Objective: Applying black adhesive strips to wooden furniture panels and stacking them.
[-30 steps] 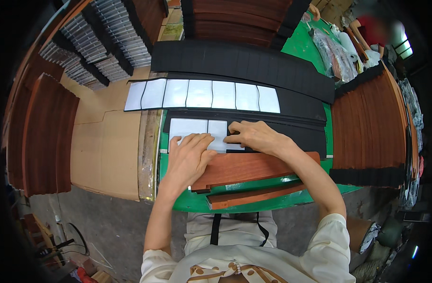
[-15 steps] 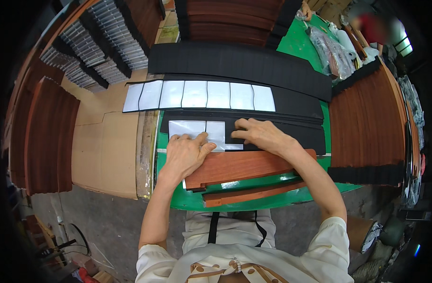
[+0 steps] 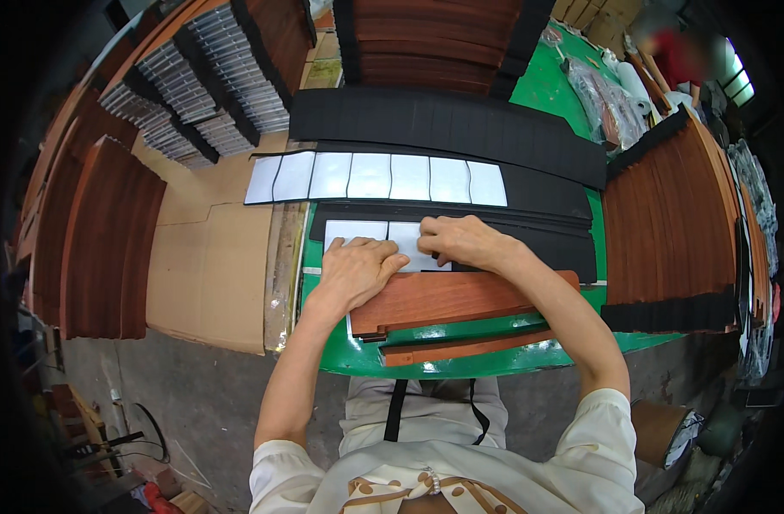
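Note:
My left hand [image 3: 362,267] lies flat, fingers spread a little, on a white backing sheet [image 3: 358,231] that covers the left end of a black strip [image 3: 529,244] on the green table [image 3: 495,364]. My right hand [image 3: 460,242] presses its fingertips on the same white sheet just to the right. A reddish wooden board [image 3: 460,300] lies right in front of both hands, with a narrower wooden strip [image 3: 469,347] nearer me. Behind the hands lies another black strip carrying a row of white sheets [image 3: 379,177].
Long black foam strips [image 3: 443,120] lie at the back. Stacks of reddish boards stand at the right [image 3: 666,223], left [image 3: 92,240] and far back [image 3: 426,43]. Cardboard [image 3: 208,265] lies left of the table. Another person [image 3: 683,56] is at the far right.
Both hands have shifted slightly along the white sheet, the left hand sliding a little to the right toward the right hand. The boards have not moved.

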### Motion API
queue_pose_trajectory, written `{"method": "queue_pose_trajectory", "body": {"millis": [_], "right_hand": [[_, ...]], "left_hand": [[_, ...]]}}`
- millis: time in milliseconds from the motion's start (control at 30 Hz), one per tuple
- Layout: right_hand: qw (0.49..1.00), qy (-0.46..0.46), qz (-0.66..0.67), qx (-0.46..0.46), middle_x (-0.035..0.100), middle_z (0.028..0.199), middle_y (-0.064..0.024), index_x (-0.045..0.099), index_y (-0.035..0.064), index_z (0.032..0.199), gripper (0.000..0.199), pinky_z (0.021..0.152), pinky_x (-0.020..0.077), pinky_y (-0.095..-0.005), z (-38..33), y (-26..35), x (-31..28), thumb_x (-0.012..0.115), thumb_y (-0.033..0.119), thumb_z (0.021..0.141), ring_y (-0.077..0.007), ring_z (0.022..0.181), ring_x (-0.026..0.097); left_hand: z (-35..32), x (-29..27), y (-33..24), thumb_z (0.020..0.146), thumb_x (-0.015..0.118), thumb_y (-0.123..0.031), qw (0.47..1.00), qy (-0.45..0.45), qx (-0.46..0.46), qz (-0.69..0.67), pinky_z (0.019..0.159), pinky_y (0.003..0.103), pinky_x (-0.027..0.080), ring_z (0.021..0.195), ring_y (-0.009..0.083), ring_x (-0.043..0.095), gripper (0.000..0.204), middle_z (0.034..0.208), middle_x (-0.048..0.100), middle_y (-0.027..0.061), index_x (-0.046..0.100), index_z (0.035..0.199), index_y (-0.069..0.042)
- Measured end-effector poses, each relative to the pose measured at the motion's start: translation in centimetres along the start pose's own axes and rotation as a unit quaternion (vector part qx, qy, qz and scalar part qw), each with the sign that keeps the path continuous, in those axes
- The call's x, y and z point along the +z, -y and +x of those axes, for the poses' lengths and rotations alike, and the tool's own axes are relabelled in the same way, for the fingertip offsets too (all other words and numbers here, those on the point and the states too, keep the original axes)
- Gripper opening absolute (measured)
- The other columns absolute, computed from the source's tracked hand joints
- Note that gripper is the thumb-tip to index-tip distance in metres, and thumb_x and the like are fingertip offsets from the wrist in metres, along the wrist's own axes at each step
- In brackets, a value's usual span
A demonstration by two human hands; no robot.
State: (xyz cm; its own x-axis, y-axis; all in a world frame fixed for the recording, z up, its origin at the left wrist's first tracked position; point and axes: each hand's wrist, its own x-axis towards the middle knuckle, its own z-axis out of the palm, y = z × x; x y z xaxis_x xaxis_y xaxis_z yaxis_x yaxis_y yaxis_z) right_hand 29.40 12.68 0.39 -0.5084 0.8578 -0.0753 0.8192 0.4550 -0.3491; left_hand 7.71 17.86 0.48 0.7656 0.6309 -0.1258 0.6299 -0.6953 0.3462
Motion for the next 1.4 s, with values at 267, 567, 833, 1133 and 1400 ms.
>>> {"method": "queue_pose_trajectory", "body": {"millis": [267, 567, 833, 1133, 1400], "right_hand": [[0.792, -0.335, 0.476, 0.186, 0.054, 0.088, 0.0001, 0.055, 0.0045, 0.09, 0.018, 0.067, 0.043, -0.0229, -8.4, 1.5, -2.8, 0.07, 0.011, 0.081, -0.0096, 0.076, 0.049], [0.504, -0.476, 0.685, 0.225, 0.057, 0.091, -0.0025, 0.058, 0.0066, 0.098, 0.014, 0.081, 0.0545, -0.03, -16.3, 6.3, -0.6, 0.063, 0.017, 0.09, -0.0109, 0.086, 0.059], [0.509, -0.43, 0.722, 0.185, 0.06, 0.086, -0.0004, 0.058, 0.0062, 0.096, 0.013, 0.079, 0.0526, -0.0285, -17.5, 12.0, 0.3, 0.059, 0.018, 0.092, -0.0092, 0.082, 0.059], [0.481, -0.382, 0.763, 0.201, 0.062, 0.087, -0.0029, 0.058, 0.004, 0.101, 0.018, 0.08, 0.0539, -0.0303, -21.7, 13.4, 3.4, 0.059, 0.019, 0.092, -0.0105, 0.083, 0.061], [0.671, -0.54, 0.43, 0.271, 0.059, 0.111, -0.0056, 0.052, 0.0014, 0.125, 0.041, 0.077, 0.0526, -0.029, -24.0, 15.0, 5.8, 0.064, 0.011, 0.087, -0.0141, 0.09, 0.059]], "left_hand": [[-0.2, 0.0, 0.5, 0.094, 0.041, -0.038, 0.999, -0.036, -0.001, 0.025, 0.094, 0.049, 0.037, 0.105, 0.0214, 0.059, 0.036, 0.107, 0.067, 0.0046, 0.067, 0.1, -0.014], [-2.0, -2.0, -5.8, 0.077, 0.068, -0.007, 0.936, -0.29, 0.147, -0.138, 0.086, 0.037, 0.045, 0.097, 0.0279, 0.059, 0.03, 0.102, 0.064, 0.0103, 0.062, 0.106, -0.006], [-3.6, -1.2, -15.0, 0.065, 0.077, -0.002, 0.854, -0.341, 0.325, -0.223, 0.068, 0.034, 0.049, 0.083, 0.0241, 0.062, 0.033, 0.091, 0.063, 0.0096, 0.064, 0.095, -0.002], [-5.9, -0.2, -16.8, 0.064, 0.075, -0.003, 0.83, -0.288, 0.438, -0.192, 0.065, 0.032, 0.043, 0.075, 0.0197, 0.061, 0.031, 0.084, 0.063, 0.0063, 0.063, 0.093, -0.002], [-7.1, 2.4, -18.1, 0.061, 0.079, -0.004, 0.838, -0.276, 0.423, -0.207, 0.062, 0.031, 0.041, 0.067, 0.0194, 0.057, 0.031, 0.083, 0.063, 0.0063, 0.065, 0.089, -0.003]]}}
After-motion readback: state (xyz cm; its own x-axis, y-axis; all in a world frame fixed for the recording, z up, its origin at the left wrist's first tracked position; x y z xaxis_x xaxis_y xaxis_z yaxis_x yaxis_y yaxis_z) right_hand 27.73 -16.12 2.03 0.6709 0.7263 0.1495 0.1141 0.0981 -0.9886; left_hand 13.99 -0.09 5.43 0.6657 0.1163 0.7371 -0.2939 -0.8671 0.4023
